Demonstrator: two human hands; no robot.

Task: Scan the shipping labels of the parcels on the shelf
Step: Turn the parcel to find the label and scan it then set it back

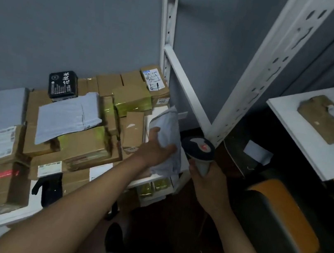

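Observation:
My left hand (156, 148) grips a grey poly mailer bag (167, 126) at the right end of the white shelf (149, 181), holding it upright on its edge. My right hand (205, 182) holds a handheld barcode scanner (198, 149) by its grip, just right of the bag, with its head facing up and away. Several brown cardboard parcels (85, 146) cover the shelf, some with white shipping labels (0, 145). Another labelled box (154, 81) sits at the back right corner.
A black packet with white writing (63, 84) and two flat grey mailers (69, 120) lie on the boxes. White slotted shelf uprights (263, 71) stand right of the hands. A second white shelf (311, 143) at right carries a brown parcel (327, 120). Dark floor lies below.

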